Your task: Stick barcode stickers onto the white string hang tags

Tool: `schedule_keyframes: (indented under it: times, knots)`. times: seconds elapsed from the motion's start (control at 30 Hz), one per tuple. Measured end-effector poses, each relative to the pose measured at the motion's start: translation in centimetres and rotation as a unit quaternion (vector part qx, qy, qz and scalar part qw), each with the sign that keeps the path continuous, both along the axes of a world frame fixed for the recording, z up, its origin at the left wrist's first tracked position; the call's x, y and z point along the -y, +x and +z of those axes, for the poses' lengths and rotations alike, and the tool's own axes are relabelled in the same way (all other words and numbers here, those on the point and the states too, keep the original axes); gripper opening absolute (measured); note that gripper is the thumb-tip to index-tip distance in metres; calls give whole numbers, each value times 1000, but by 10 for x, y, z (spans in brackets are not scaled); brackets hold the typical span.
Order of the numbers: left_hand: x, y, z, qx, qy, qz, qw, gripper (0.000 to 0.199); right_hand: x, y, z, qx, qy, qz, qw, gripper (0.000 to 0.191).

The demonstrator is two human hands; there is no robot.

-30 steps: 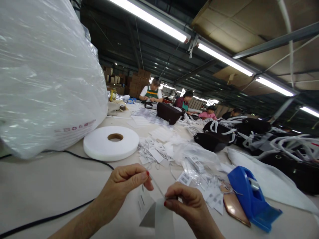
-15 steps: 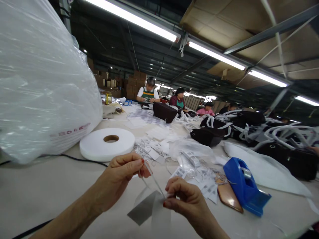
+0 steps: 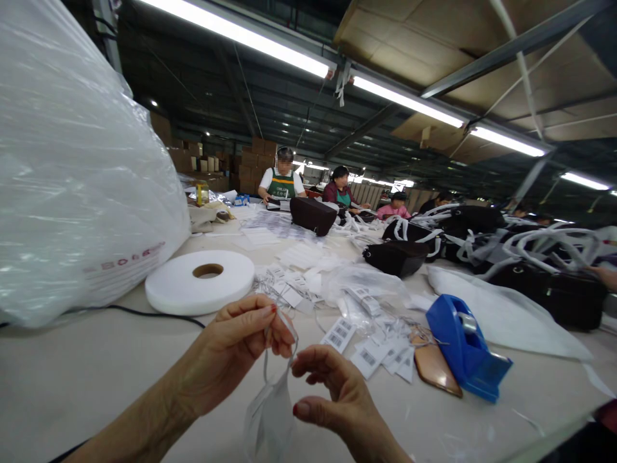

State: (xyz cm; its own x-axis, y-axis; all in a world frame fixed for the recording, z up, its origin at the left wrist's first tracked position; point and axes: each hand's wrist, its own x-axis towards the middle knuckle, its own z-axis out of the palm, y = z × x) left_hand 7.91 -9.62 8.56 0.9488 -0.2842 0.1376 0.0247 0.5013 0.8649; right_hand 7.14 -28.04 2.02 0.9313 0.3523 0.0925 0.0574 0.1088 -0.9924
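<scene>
My left hand [image 3: 250, 337] pinches the top of a thin pale string loop [image 3: 266, 366]. From the loop hang white tags [image 3: 272, 411], smeared by motion, just above the table. To their right is my right hand [image 3: 332, 389], its thumb and fingers apart. The index fingertip is close to the string; I cannot tell if it touches. Beyond my hands lie a pile of strung white tags [image 3: 289, 286] and several barcode tags [image 3: 369, 354]. A large roll of white tape [image 3: 168, 283] lies flat beyond my left hand.
A blue tape dispenser [image 3: 465, 350] stands at right beside a brown phone-like case [image 3: 436, 366]. A big plastic bag [image 3: 87, 167] bulges at left. Black bags with white straps [image 3: 549, 289] are heaped at right. Co-workers [image 3: 283, 177] sit across the table [image 3: 168, 379].
The right hand's fingers have parted from the string and tags. The tags have swung from lying slanted to hanging below my left hand. The view has shifted slightly.
</scene>
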Motion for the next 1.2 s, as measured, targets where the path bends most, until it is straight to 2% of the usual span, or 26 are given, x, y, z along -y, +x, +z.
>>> schedule_keyframes:
  times: [0.07,0.2,0.37,0.5,0.63,0.83,0.93,1.07,1.2]
  knots:
    - [0,-1,-1,-4,-4,-7,1000,16,-5,-1,-1,1,10,15,1000,54]
    - [4,-3,-1,-1,10,-15,1000,18,-16,-5,7,29,18,52,998,54]
    - [11,-5,-1,19,48,8,999,18,-27,-9,20,73,-21,14,997,47]
    - [11,-6,-3,29,77,35,996,18,-34,-12,11,50,-88,-21,995,38]
    - [8,-6,-3,50,108,92,989,18,-39,-13,-1,58,-88,10,994,31]
    - [9,-6,-2,17,87,89,992,12,-40,-14,-9,52,-129,75,987,31]
    - [10,-7,-4,-1,97,78,992,13,-41,-14,-13,22,-94,82,992,31]
    - [10,-7,-7,1,124,87,988,15,-44,-14,-16,-29,32,99,994,37]
    - [8,-6,-9,3,97,112,989,14,-46,-15,-20,-91,111,92,985,42]
